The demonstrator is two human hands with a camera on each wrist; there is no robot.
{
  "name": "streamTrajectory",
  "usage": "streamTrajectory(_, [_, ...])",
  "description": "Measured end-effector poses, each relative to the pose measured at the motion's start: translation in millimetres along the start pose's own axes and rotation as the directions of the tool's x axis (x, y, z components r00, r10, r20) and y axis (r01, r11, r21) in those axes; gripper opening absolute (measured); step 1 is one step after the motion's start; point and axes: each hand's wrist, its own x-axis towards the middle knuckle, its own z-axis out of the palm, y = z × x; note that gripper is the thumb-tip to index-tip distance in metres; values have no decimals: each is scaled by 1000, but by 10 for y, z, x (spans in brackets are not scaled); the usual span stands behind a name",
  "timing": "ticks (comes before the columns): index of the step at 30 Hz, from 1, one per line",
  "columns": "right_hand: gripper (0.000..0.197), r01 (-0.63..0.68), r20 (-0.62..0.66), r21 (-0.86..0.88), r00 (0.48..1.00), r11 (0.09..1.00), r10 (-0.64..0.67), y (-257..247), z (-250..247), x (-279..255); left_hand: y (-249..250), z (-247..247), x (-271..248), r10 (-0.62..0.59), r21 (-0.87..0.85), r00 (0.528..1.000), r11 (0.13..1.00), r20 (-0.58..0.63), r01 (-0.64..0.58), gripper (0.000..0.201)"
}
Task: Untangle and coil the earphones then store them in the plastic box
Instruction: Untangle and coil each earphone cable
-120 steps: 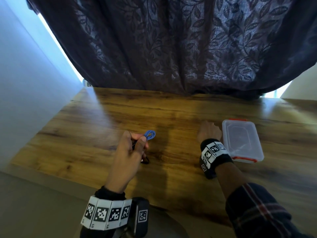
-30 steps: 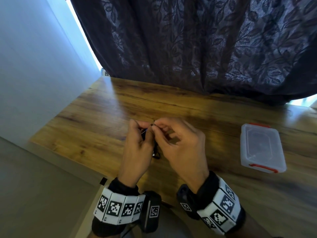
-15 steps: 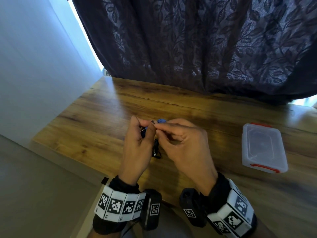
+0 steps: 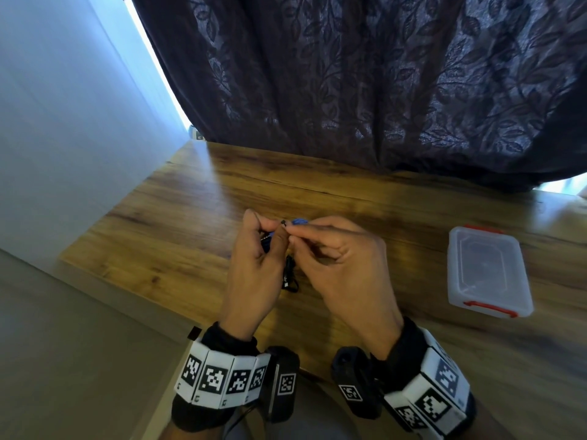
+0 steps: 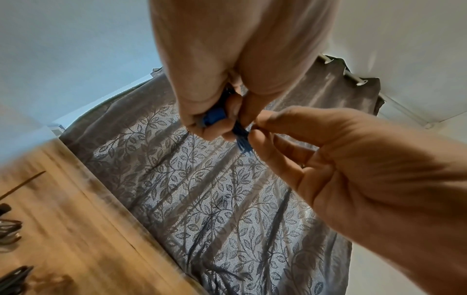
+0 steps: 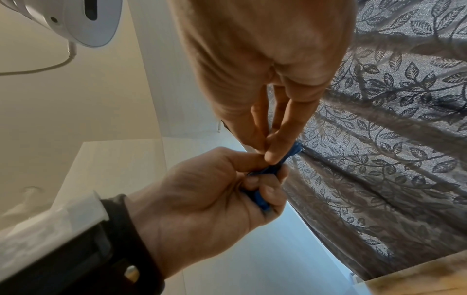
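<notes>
Both hands now work the earphones above the table

The left hand [image 4: 254, 268] clutches the blue earphones [image 5: 215, 117]; the right hand [image 4: 343, 268], off the table [image 4: 158, 236] since four seconds ago, pinches their cord. The plastic box [image 4: 489, 274] sits closed, well right.

We see the head view from above and behind both wrists, looking forward and down over the table [image 4: 197, 217] toward the curtain [image 4: 381, 90]. The left wrist view sits close beneath the left hand [image 5: 227, 59], facing up along its fingers. The right wrist view does likewise under the right hand [image 6: 265, 49]. Both share the pinched blue earphones [image 5: 215, 117] between the fingertips.
</notes>
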Motion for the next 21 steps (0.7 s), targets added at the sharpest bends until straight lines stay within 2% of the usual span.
streamTrajectory(12, [19, 10, -17, -4, 1000, 1000, -10, -1, 4, 6, 21, -20, -5, 19, 11, 999, 1000, 34, -19, 9])
streamTrajectory(21, [19, 34, -42, 34, 999, 999, -33, -12, 5, 1, 43, -17, 7, 0, -14, 1000, 1000, 8, 0, 10])
